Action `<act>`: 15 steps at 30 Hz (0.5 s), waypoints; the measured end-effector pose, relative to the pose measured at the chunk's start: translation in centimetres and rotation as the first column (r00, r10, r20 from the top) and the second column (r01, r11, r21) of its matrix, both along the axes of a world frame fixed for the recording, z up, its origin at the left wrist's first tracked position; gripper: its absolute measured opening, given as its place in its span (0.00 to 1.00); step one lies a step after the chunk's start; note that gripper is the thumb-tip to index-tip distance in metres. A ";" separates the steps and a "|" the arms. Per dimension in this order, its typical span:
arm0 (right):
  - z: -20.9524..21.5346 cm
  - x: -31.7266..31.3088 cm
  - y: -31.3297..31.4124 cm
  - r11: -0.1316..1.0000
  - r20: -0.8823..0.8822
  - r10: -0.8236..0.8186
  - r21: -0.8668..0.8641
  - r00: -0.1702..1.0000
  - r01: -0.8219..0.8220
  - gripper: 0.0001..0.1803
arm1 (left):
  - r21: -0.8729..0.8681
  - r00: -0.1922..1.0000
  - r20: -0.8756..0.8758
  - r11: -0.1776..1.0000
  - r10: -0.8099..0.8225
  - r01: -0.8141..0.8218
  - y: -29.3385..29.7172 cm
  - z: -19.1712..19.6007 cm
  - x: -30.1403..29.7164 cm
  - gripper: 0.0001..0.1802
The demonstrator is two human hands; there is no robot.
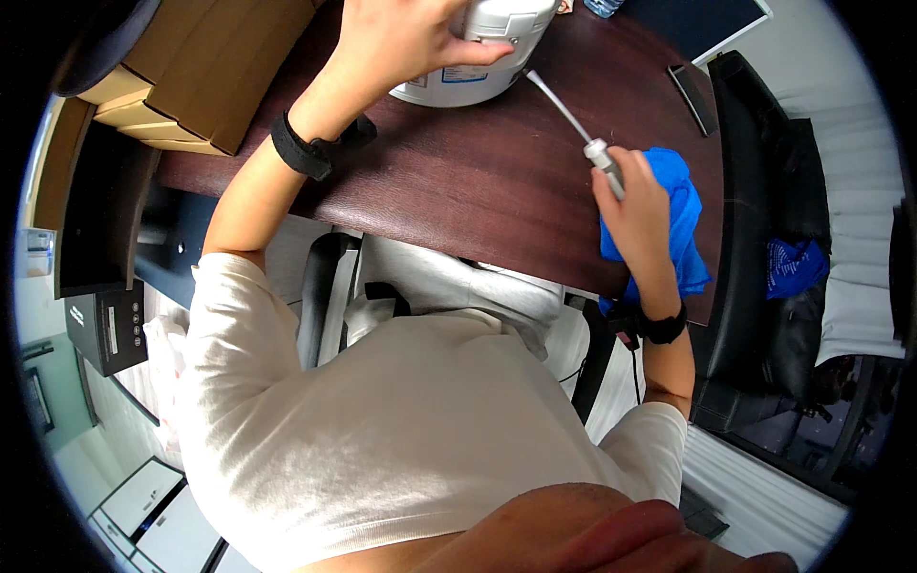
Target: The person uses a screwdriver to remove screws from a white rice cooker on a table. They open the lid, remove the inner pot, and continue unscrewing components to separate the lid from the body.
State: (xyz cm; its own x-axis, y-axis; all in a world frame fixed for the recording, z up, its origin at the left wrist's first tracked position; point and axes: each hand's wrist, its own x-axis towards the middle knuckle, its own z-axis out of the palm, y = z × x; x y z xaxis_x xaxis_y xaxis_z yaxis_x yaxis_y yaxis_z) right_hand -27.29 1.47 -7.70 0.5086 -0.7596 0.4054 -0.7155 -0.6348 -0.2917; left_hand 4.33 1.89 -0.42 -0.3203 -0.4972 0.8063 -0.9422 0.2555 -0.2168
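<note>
Screwdriver [596, 151] sits in the curled right hand [638, 205], slanting up-left over the table [478, 181], tip seemingly just beside the white container [482, 94]; left hand [401, 38] touches that, though I cannot tell its grip.

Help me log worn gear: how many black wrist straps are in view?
2: one strap around the wrist of the left hand, another strap around the wrist of the right hand, which holds the screwdriver.
</note>
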 end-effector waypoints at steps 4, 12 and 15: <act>2.4 -0.4 -0.3 0.992 0.094 0.098 -0.092 0.991 -0.090 0.15 | 0.017 1.000 0.001 1.000 0.007 -0.007 -0.1 0.0 0.0 0.48; 3.9 1.0 -0.2 0.973 0.095 0.202 -0.132 0.975 -0.189 0.15 | 0.003 1.000 0.000 1.000 0.004 -0.004 -0.2 -0.2 0.1 0.48; 3.6 0.8 -0.2 0.973 0.072 0.189 -0.144 0.979 -0.178 0.15 | -0.008 1.000 -0.003 1.000 -0.007 0.007 -0.4 -0.2 0.1 0.48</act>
